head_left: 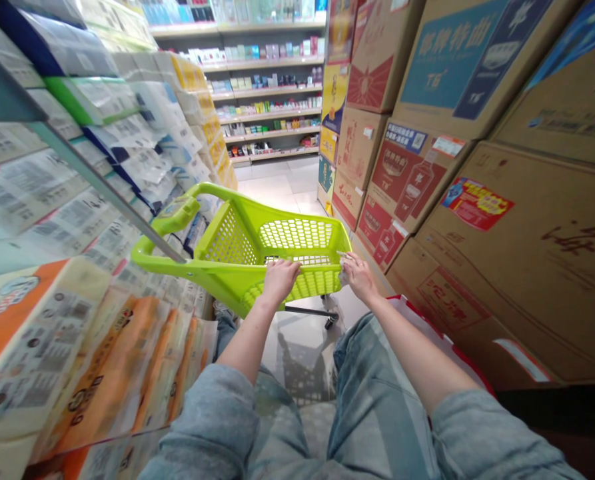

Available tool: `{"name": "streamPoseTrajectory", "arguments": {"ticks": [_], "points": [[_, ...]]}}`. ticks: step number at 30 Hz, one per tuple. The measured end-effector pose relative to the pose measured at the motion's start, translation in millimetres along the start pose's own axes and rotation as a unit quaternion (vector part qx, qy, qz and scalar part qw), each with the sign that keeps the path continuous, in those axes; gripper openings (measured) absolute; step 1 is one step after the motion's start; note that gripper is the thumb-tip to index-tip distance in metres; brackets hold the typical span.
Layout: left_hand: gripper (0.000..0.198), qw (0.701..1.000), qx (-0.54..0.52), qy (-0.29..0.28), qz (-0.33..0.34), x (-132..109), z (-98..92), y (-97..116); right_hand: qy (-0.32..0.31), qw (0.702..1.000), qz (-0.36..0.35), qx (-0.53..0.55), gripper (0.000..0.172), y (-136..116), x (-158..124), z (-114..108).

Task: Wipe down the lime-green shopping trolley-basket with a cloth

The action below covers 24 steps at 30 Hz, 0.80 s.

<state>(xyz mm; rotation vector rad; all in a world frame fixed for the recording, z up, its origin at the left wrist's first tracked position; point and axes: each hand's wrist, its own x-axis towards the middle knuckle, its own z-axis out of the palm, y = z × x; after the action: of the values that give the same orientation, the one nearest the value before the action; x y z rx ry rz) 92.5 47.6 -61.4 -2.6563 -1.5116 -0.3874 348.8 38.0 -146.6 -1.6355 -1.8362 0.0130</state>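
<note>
Lime-green perforated plastic shopping basket (297,233) stands on the pale tiled floor (282,187). No goods show through its mesh, so I judge that nothing is put in yet. The left hand (280,279) and the right hand (358,275) both grip the near rim of the basket, fingers curled over it. I count one basket, two hands and one black wheel (330,323). Left of the basket are stacked paper packs (102,347); right of it are brown cardboard boxes (527,267).
</note>
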Motion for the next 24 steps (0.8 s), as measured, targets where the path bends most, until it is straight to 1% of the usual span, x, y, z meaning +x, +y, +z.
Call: {"name": "streamPoseTrajectory", "arguments": {"ticks": [2, 4, 6, 9, 11, 13, 16, 19, 21, 24], "points": [[0.026, 1.0, -0.002, -0.012, 0.011, 2, -1.6, 3, 0.016, 1.0, 0.01, 0.021, 0.043, 3, 3, 1], [0.026, 1.0, 0.001, -0.021, 0.018, 5, -2.2, 7, 0.043, 0.997, 0.041, 0.039, 0.044, 2, 6, 2], [0.026, 0.999, 0.008, -0.022, 0.022, 7, -1.4, 11, 0.083, 0.989, 0.116, 0.049, 0.049, -2, 9, 7], [0.026, 0.999, 0.023, -0.01, 0.019, 9, 1.5, 18, 0.123, 0.96, 0.249, 0.039, 0.057, -13, 10, 17], [0.026, 0.999, 0.029, -0.001, 0.017, 9, 3.4, 21, 0.125, 0.948, 0.292, 0.024, 0.058, -20, 6, 26], [0.027, 0.999, 0.028, 0.005, 0.016, 8, 4.8, 22, 0.112, 0.945, 0.307, 0.03, 0.056, -22, -6, 35], [0.027, 1.0, 0.017, 0.01, 0.019, 7, 5.9, 21, 0.072, 0.943, 0.317, 0.065, 0.051, -18, -31, 43], [0.027, 1.0, 0.01, 0.009, 0.021, 6, 6.8, 19, 0.056, 0.939, 0.331, 0.08, 0.05, -12, -50, 43], [0.027, 1.0, 0.008, 0.008, 0.019, 6, 7.2, 19, 0.077, 0.937, 0.328, 0.086, 0.049, -10, -51, 38], [0.028, 1.0, 0.009, 0.004, 0.014, 6, 7.1, 21, 0.148, 0.936, 0.299, 0.112, 0.043, -12, -38, 31]]}}
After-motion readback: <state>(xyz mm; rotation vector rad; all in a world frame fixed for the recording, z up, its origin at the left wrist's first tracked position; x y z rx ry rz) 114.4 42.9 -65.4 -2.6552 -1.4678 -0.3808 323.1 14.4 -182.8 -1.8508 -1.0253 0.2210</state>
